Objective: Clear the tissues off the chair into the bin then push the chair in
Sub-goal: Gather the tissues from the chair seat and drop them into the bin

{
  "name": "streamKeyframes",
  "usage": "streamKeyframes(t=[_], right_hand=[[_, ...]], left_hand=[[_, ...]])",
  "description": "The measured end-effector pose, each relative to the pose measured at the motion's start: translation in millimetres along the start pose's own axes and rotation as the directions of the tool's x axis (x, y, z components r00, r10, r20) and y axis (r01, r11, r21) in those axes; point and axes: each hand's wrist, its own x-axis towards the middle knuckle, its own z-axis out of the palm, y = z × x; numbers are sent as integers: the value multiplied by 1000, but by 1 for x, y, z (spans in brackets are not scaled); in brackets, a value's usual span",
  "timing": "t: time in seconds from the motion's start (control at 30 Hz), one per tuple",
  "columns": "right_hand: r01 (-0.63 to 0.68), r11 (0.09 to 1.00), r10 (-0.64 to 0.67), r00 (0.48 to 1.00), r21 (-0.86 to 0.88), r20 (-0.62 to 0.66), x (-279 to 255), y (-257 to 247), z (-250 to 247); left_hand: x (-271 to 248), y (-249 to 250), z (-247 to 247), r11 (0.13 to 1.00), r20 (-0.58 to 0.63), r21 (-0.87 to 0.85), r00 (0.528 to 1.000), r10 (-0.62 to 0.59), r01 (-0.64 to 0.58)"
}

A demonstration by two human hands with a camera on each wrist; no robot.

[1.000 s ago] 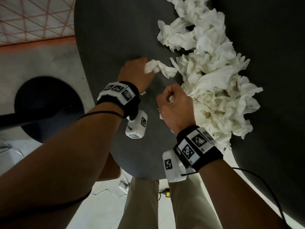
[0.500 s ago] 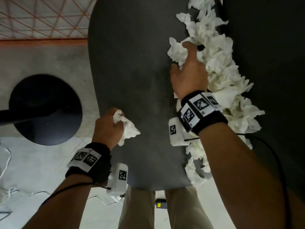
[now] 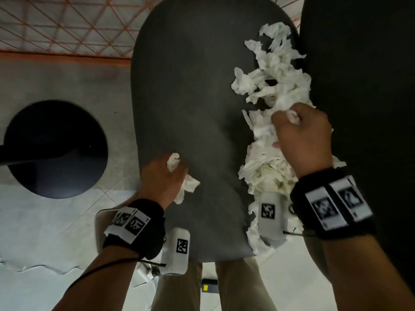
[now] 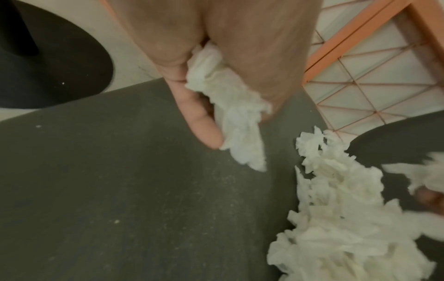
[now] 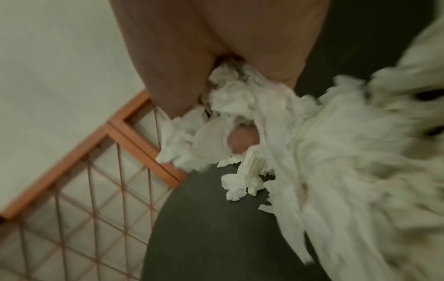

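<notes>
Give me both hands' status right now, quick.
Left hand: closed, gripping a crumpled white tissue.
Right hand: closed, clutching a wad of white tissues from the pile on the dark grey chair seat.

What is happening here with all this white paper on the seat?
A person is clearing crumpled white tissues off a dark grey chair seat. The left hand grips a small wad of tissue near the seat's front left edge. The right hand clutches tissue at the heap along the seat's right side. Most tissues remain on the seat.
</notes>
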Motion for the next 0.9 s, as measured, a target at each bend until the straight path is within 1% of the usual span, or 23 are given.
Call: streamKeyframes(t=[0.07, 0.1, 0.13, 0.17, 0.23, 0.3, 0.37, 0.43, 0.47, 0.53, 0.57, 0.6, 0.63, 0.67, 0.73, 0.77, 0.8, 0.9], right_hand=[[-36, 992, 37, 999, 119, -4, -19, 6, -12], [-54, 983, 54, 999, 173, 3, -27, 9, -17], [-74, 966, 73, 997, 249, 14, -36, 11, -22], [-97, 937, 93, 995, 337, 29, -45, 11, -26], [-145, 885, 136, 989, 443, 52, -58, 14, -30], [-193, 854, 190, 980, 483, 55, -66, 15, -33], [-241, 803, 252, 966, 545, 56, -70, 19, -36], [-267, 758, 292, 955, 595, 56, -72, 19, -38], [-282, 731, 310, 949, 622, 66, -73, 20, -40], [-332, 633, 361, 926, 700, 113, -76, 21, -42], [-356, 565, 384, 912, 744, 144, -78, 21, -43], [-373, 502, 402, 900, 781, 171, -79, 23, -44], [-386, 449, 413, 890, 806, 196, -81, 24, -45], [-399, 407, 418, 881, 822, 220, -83, 25, -45], [-421, 351, 437, 864, 837, 251, -87, 32, -41], [-431, 343, 435, 860, 835, 265, -89, 35, -38], [-444, 357, 418, 863, 822, 284, -90, 39, -35], [-478, 520, 323, 877, 708, 354, -99, 43, -27]], left_hand=[[-1, 3, -2, 1000, 2, -5, 1000, 2, -2], [-2, 4, -3, 999, 19, -41, 1000, -11, 12], [-3, 4, -3, 993, 48, -115, 999, -23, 28], [-4, 3, -5, 987, 71, -157, 997, -16, 27], [-9, 1, -8, 991, 120, -121, 990, 72, -57], [-19, 3, -9, 983, 202, -122, 966, 162, -139], [-31, 10, -4, 974, 265, -109, 938, 223, -201], [-44, 17, 5, 972, 333, -68, 913, 235, -225], [-50, 19, 10, 972, 383, -75, 894, 233, -222], [-66, 25, 21, 970, 501, -154, 832, 239, -186], [-73, 30, 26, 964, 547, -207, 797, 257, -169], [-80, 36, 31, 954, 569, -246, 771, 285, -171], [-86, 42, 36, 945, 568, -268, 761, 312, -187], [-91, 47, 41, 936, 550, -284, 764, 337, -208], [-95, 54, 48, 922, 494, -297, 786, 372, -249], [-96, 56, 49, 916, 467, -293, 795, 387, -274], [-96, 58, 49, 907, 439, -295, 800, 409, -302], [-93, 60, 45, 881, 399, -318, 793, 460, -351]])
